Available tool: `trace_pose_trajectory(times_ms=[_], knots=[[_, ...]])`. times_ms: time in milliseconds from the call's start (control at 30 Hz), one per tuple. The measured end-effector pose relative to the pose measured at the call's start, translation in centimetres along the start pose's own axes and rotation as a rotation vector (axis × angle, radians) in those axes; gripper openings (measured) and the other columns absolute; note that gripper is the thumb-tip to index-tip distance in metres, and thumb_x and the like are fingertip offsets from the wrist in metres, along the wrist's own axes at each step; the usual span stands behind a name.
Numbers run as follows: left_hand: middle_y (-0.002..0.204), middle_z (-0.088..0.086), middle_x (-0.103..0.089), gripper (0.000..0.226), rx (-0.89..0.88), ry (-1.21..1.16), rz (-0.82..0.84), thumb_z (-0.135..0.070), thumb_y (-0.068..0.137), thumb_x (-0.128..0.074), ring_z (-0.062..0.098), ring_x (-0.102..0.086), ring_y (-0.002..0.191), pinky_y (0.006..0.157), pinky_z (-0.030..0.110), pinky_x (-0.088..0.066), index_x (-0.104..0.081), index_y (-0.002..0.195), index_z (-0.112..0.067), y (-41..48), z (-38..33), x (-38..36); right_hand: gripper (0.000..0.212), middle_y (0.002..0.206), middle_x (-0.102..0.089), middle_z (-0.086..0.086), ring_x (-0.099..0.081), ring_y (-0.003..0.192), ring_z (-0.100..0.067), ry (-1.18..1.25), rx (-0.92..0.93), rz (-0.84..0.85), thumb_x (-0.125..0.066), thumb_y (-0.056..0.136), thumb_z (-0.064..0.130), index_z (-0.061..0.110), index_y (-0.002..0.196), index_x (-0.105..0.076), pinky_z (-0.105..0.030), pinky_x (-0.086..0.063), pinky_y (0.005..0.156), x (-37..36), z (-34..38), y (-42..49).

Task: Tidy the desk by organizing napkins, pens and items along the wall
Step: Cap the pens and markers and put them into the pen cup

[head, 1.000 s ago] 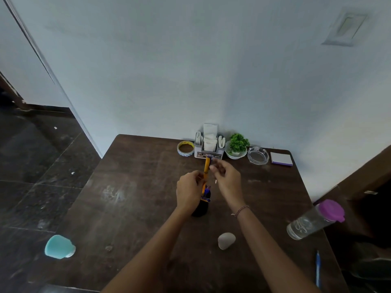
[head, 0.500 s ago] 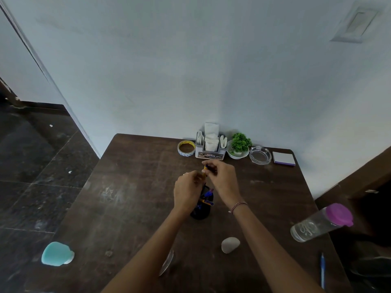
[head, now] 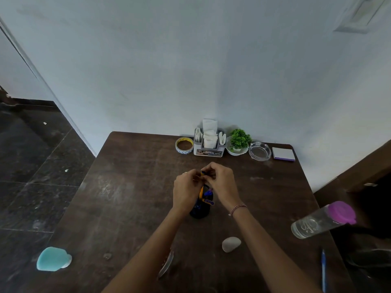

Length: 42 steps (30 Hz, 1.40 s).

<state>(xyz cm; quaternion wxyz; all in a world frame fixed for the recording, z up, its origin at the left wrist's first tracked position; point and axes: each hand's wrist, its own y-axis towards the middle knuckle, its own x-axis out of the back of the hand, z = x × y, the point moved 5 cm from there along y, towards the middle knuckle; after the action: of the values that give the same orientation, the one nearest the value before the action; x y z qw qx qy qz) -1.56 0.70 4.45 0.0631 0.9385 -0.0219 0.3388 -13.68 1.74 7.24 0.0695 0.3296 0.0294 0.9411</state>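
My right hand (head: 222, 182) is pinching the yellow and blue top end of a pen (head: 203, 173) between the thumb and curled fingers. My left hand (head: 186, 189) is curling its fingers against the same end, but I cannot tell whether it is really gripping or only touching, because the knuckles are covering the contact.

The pen is standing nearly upright in the dark pen holder (head: 200, 209), which is sitting in the middle of the desk (head: 131, 187), well apart from the wall (head: 190, 70). I am judging the pen as light, stiff and a little slippery, so a pinch near the top should be enough. The holder looks small and narrow, and I am expecting it to tip easily. Low on its body is probably the better place to take hold of it when carrying it to the wall.

The hands are hiding much of the holder, so I am not able to count the pens inside; I am making out only orange and blue pieces. The holder's base is dark against the dark wood and hard to outline. A shiny thing (head: 167, 265) under my left forearm is half covered and I cannot name it. A loose blue pen (head: 323, 269) is lying near the right edge, its lower end cut off by the frame.
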Motion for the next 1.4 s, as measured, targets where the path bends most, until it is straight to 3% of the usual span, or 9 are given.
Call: trace_pose_trajectory(times_ms=[133,333,433,567,667,867,1000,1167,1400], knots=[[0.084,-0.003,-0.071,0.014,0.010,0.018,0.031,-0.021,0.082,-0.070,0.007,-0.065,0.076,0.070,0.032,-0.058,-0.070,0.095,-0.016,-0.2,0.1,-0.3,0.018,0.088,-0.064,0.002,-0.062,0.079,-0.007,-0.046,0.014,0.000,-0.074,0.074,0.002,0.016,0.082,-0.066,-0.018,-0.053,0.073,-0.3,-0.5,0.1],[0.083,-0.007,-0.071,0.009,0.032,0.231,0.047,-0.028,0.084,-0.064,0.007,-0.065,0.074,0.063,0.026,-0.053,-0.068,0.092,-0.024,-0.7,0.2,-0.3,0.015,0.091,-0.064,0.006,-0.061,0.078,-0.005,-0.159,-0.014,0.079,-0.073,0.076,0.010,0.021,0.086,-0.067,-0.017,-0.052,0.067,-0.6,-1.0,-0.4],[0.080,-0.006,-0.069,0.007,0.034,0.297,0.063,-0.028,0.084,-0.064,0.009,-0.063,0.071,0.061,0.026,-0.050,-0.066,0.088,-0.023,-1.0,0.5,-0.4,0.013,0.094,-0.064,0.010,-0.057,0.081,-0.003,-0.251,-0.029,0.110,-0.071,0.078,0.017,0.025,0.087,-0.067,-0.010,-0.038,0.061,-0.8,-1.1,-0.8],[0.084,-0.005,-0.068,0.010,0.064,0.354,0.103,-0.029,0.085,-0.062,0.014,-0.064,0.077,0.064,0.028,-0.050,-0.066,0.090,-0.023,-1.3,0.8,-0.7,0.015,0.097,-0.063,0.008,-0.053,0.092,-0.007,-0.324,-0.020,0.140,-0.069,0.079,0.019,0.027,0.091,-0.067,-0.017,-0.040,0.069,-1.3,-1.4,-1.3],[0.088,-0.005,-0.066,0.012,0.040,0.405,0.134,-0.033,0.085,-0.061,0.013,-0.061,0.087,0.065,0.027,-0.047,-0.068,0.089,-0.024,-1.5,1.0,-1.0,0.017,0.094,-0.061,0.006,-0.046,0.085,-0.004,-0.349,-0.037,0.158,-0.068,0.080,0.021,0.028,0.095,-0.067,-0.013,-0.032,0.060,-1.5,-1.8,-1.7],[0.093,-0.005,-0.064,0.016,-0.001,0.455,0.147,-0.034,0.087,-0.060,0.011,-0.057,0.094,0.067,0.023,-0.043,-0.070,0.096,-0.026,-1.7,0.5,-1.0,0.020,0.076,-0.044,0.019,-0.054,0.090,-0.009,-0.334,-0.044,0.164,-0.068,0.081,0.020,0.026,0.099,-0.068,-0.021,-0.044,0.069,-1.1,-1.8,-2.1],[0.095,-0.002,-0.063,0.020,-0.020,0.476,0.148,-0.034,0.089,-0.058,0.013,-0.054,0.099,0.070,0.026,-0.047,-0.069,0.101,-0.022,-2.1,-0.1,-0.8,0.025,0.094,-0.056,0.009,-0.053,0.091,-0.007,-0.340,-0.035,0.171,-0.066,0.082,0.015,0.029,0.103,-0.066,-0.020,-0.047,0.071,-1.0,-1.7,-2.3],[0.106,0.000,-0.061,0.026,-0.070,0.504,0.114,-0.023,0.091,-0.051,0.020,-0.048,0.103,0.079,0.031,-0.046,-0.065,0.112,-0.022,-2.0,-2.1,-0.1,0.028,0.098,-0.064,0.009,-0.050,0.090,-0.007,-0.285,-0.018,0.112,-0.066,0.083,0.013,0.026,0.107,-0.066,-0.018,-0.040,0.071,0.0,-1.8,-2.4],[0.112,0.002,-0.060,0.031,-0.041,0.349,0.018,-0.017,0.088,-0.053,0.021,-0.047,0.107,0.083,0.035,-0.048,-0.064,0.116,-0.019,-2.9,-4.7,-0.2,0.027,0.093,-0.068,0.004,-0.058,0.086,-0.011,-0.148,0.022,-0.057,-0.066,0.079,0.005,0.019,0.102,-0.069,-0.029,-0.051,0.077,2.5,-2.0,-3.4]])
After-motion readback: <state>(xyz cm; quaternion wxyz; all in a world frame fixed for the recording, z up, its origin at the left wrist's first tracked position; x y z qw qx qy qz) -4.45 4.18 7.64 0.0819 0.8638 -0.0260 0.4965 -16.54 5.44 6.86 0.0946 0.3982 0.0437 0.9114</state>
